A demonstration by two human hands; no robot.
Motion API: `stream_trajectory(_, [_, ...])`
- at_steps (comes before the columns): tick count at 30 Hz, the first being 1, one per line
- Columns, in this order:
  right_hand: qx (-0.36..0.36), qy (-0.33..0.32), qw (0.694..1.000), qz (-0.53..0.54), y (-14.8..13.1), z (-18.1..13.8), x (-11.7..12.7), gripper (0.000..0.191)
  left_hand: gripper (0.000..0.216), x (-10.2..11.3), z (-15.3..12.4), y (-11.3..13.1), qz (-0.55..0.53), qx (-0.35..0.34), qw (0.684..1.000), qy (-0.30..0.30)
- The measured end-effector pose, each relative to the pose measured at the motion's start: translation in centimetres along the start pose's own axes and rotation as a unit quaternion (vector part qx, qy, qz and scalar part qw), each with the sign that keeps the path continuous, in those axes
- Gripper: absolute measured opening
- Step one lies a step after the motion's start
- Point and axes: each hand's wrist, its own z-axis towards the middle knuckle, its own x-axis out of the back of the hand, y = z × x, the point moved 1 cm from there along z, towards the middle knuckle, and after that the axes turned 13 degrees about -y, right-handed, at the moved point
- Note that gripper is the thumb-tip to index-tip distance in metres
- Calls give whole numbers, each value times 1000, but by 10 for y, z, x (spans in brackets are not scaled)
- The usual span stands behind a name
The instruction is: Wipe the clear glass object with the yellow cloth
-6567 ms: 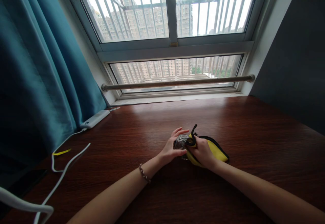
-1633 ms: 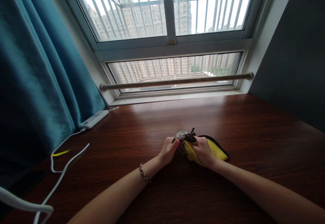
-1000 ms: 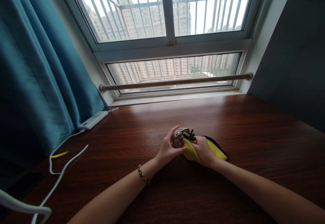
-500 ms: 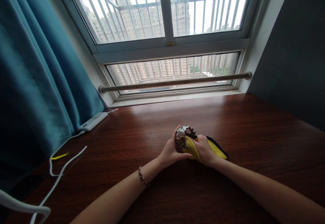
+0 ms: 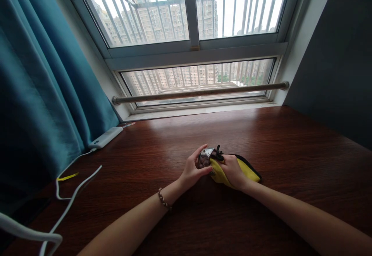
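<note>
My left hand [image 5: 192, 170] is curled around a small shiny silver object with black parts [image 5: 206, 154], its thumb below and fingers along the far side. I cannot make out the object's kind. A yellow cloth with a black edge [image 5: 247, 169] lies bunched under my right hand [image 5: 232, 170], whose fingers grip it against the object's right side. The right fingertips are partly hidden by the cloth and the object. Above them a short black piece sticks up from the object.
Both hands are over a dark red-brown wooden surface [image 5: 162, 140]. At the left lie a white power strip or adapter [image 5: 107, 137], a white cable [image 5: 72, 198] and a yellow strip [image 5: 68, 177]. A blue curtain [image 5: 58, 74] hangs there. A metal rail [image 5: 200, 93] crosses the window.
The silver object has turned in my left hand, so its black piece now stands up more. My left thumb has shifted slightly left and up, while my right hand stays nearly in place.
</note>
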Motion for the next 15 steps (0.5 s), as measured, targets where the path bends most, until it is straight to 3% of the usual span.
stream_trajectory(5, [2,-3,1000,17,6,1,-1,51,101,1,3,-11,-19,-22,999,-13])
stream_trajectory(9, [-13,2,998,57,15,2,-4,58,131,-5,6,-15,-54,-34,997,-42])
stream_trajectory(15, [-11,10,999,38,9,4,-2,51,101,-5,7,-9,-65,-19,997,-23])
